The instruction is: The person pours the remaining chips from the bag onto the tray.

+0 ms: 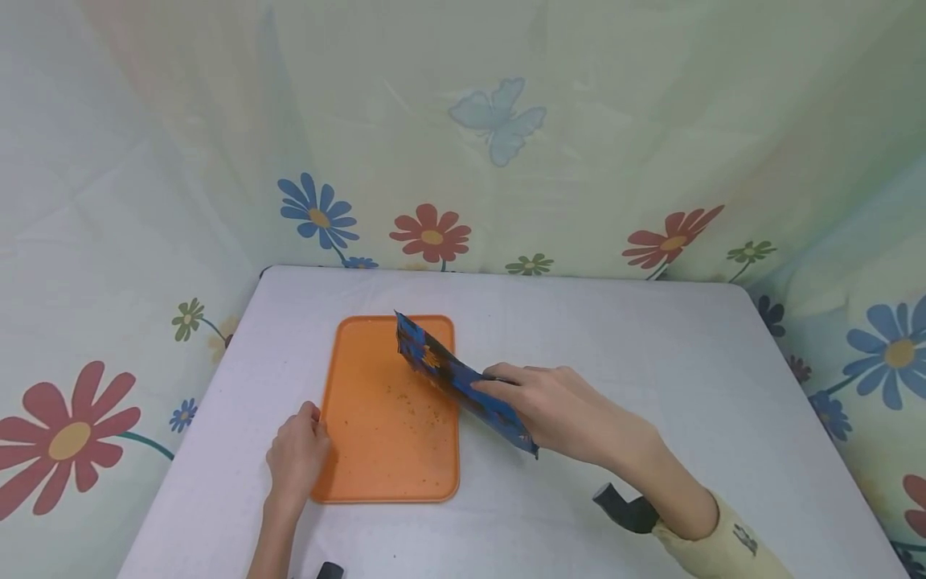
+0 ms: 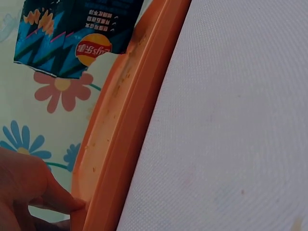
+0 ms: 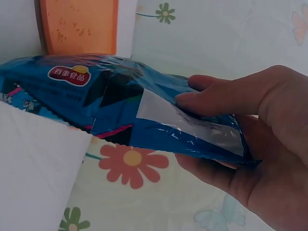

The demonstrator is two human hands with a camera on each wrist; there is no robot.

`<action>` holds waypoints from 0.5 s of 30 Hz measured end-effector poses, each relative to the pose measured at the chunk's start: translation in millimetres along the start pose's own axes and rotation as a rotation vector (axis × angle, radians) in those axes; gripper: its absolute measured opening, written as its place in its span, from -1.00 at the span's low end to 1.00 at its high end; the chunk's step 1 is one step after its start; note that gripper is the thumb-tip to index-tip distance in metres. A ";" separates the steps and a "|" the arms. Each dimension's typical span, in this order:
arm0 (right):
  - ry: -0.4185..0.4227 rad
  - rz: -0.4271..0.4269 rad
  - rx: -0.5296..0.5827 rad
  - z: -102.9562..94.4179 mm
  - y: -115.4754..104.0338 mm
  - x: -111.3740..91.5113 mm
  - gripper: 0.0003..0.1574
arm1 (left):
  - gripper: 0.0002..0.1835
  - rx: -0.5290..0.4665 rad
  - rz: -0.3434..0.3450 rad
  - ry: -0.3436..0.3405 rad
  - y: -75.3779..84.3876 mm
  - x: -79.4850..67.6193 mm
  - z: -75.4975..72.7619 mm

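Observation:
A blue Lay's chip bag (image 1: 463, 382) slants over the right part of an orange tray (image 1: 362, 450), raised above the table. My right hand (image 1: 560, 406) grips the bag near its lower right end; the right wrist view shows thumb and fingers on opposite sides of the blue bag (image 3: 115, 106). Scattered over the tray are small crumbs (image 1: 423, 410). At the tray's left side my left hand (image 1: 297, 450) pinches the rim, seen in the left wrist view with the fingers (image 2: 57, 197) on the tray's edge (image 2: 125, 159). The bag's contents are hidden.
A white-covered table (image 1: 651, 354) extends to the right of the tray. Flower-printed curtains (image 1: 499, 185) hang behind and at both sides. Black wrist-camera pieces (image 1: 628, 508) sit by the right forearm and at the bottom edge near the left arm.

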State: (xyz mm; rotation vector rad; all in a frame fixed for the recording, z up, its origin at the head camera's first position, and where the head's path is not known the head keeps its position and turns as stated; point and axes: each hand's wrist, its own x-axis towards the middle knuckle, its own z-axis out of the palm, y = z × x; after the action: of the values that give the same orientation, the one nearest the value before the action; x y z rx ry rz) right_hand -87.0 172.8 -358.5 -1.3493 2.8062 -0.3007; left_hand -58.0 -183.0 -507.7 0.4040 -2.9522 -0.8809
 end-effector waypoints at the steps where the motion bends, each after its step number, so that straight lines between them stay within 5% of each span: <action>1: -0.009 0.002 0.010 -0.5 -0.7 0.7 -0.42 | -0.95 0.001 -0.001 -0.002 -0.1 0.2 0.2; 15: 0.003 -0.070 0.007 -5.8 -7.8 9.5 -0.42 | -0.94 -0.011 -0.013 -0.012 -1.5 3.0 1.9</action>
State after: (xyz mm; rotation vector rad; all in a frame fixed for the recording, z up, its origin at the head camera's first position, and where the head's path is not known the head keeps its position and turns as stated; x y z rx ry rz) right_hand -87.5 161.7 -350.8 -1.4491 2.7619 -0.3130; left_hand -60.7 -184.0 -510.3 0.4203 -2.9574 -0.9031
